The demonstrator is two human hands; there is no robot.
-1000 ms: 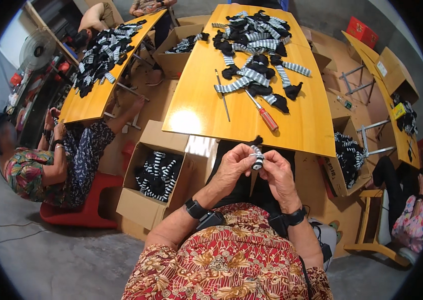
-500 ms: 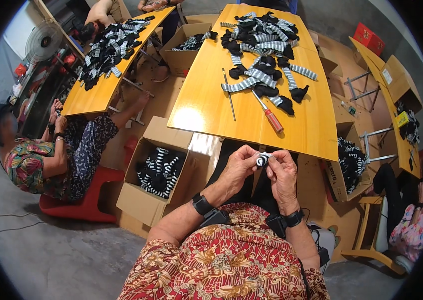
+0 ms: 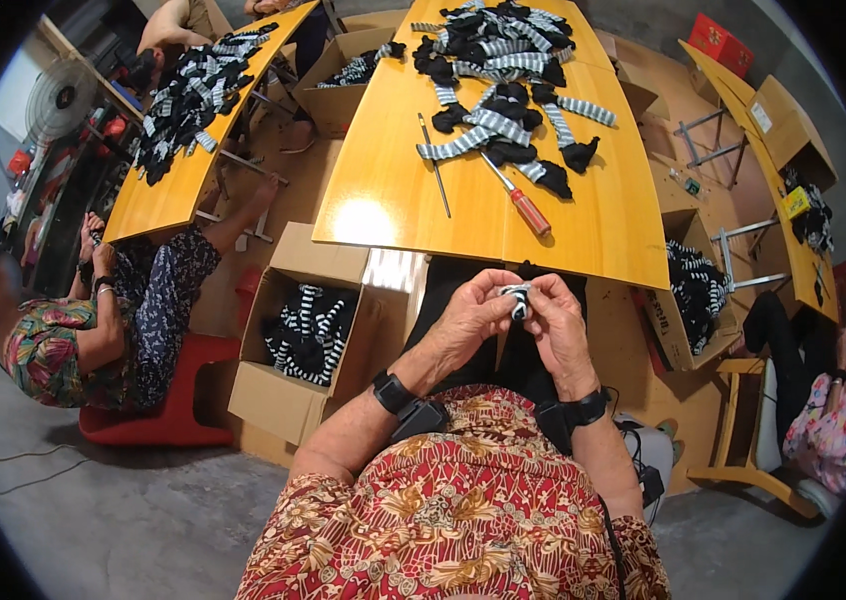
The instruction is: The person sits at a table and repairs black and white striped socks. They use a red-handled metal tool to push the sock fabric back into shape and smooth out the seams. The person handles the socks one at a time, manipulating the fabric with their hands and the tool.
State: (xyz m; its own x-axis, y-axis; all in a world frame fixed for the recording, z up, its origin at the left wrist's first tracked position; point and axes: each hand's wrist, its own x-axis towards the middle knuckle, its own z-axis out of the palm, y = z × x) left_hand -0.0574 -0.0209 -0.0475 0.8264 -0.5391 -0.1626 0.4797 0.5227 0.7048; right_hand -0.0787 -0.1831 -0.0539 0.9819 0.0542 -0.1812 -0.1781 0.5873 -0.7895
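A small bunched piece of black-and-white striped knit, which looks like a sock, is pinched between my two hands above my lap, just off the table's near edge. My left hand grips it from one side with thumb and fingers. From the other side my right hand closes on it, fingertips nearly meeting the left ones. The fingers cover much of the sock. On the yellow table ahead lie a red-handled screwdriver, a thin dark rod and a heap of grey-striped black socks.
An open carton of striped socks stands on the floor at my left, another carton at my right. A co-worker on a red stool sits at the left table. Another person's legs and a wooden chair are at right.
The view has shifted slightly, so the table sits higher and further left. Both hands still pinch the sock, which has turned between the fingers and hangs a little lower.
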